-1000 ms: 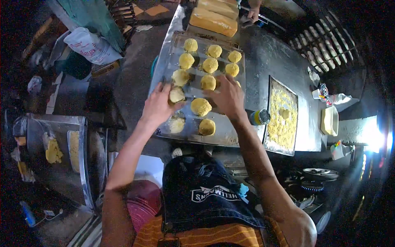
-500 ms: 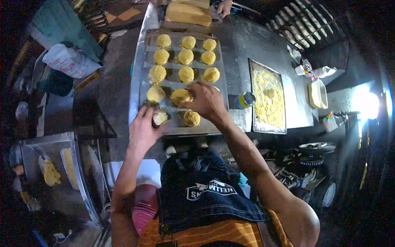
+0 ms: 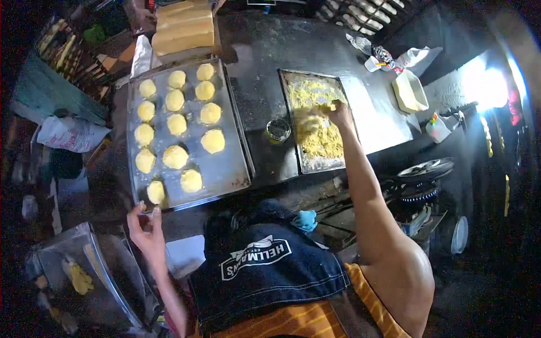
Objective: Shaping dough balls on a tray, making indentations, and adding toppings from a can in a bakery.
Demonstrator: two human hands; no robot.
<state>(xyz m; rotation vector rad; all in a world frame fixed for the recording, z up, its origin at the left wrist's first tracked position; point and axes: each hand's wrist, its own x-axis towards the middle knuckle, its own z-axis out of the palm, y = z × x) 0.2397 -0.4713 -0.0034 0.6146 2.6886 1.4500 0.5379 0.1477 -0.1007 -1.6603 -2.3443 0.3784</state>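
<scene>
My left hand [image 3: 147,230] is open at the front left corner of a metal baking tray [image 3: 222,174], thumb and forefinger apart. Just beyond its fingertips sits a crumb-coated yellow dough ball [image 3: 155,192], one of several in rows on the tray. My right hand [image 3: 340,115] reaches over a second, smaller tray [image 3: 322,168] spread with yellow crumbs [image 3: 322,143]. Its fingers are closed; a bit of yellow shows at the fingertips, but what they hold is mostly hidden.
Between the trays stands a round can [image 3: 278,130]. Loaves [image 3: 183,39] lie behind the large tray, beside another person's hand [image 3: 145,19]. A cream tub [image 3: 409,93] stands at the right. Below it a lit burner [image 3: 420,196] shows a blue flame.
My right hand has moved from the dough balls to the crumb tray. My left hand has drawn back from a dough ball to the tray's front edge. The view has turned rightward.
</scene>
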